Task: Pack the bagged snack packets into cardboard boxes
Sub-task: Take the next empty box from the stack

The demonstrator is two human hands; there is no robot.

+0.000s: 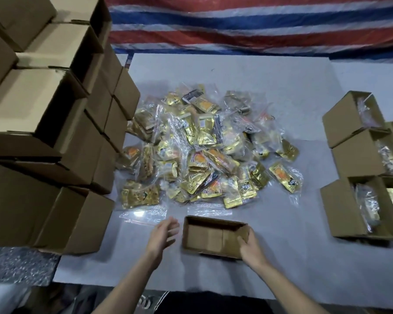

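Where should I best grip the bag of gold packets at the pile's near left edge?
Probably pinch the bag by its flat, empty clear end, from the near side with the left hand: that end lies bare, nearest that hand.

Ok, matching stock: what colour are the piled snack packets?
Shiny gold foil snack packets, orange print, in clear plastic bags; head view.

right hand point(251, 244) grips an open cardboard box point(210, 236); left hand point(165, 231) hovers beside it, near snack bags point(204, 146).
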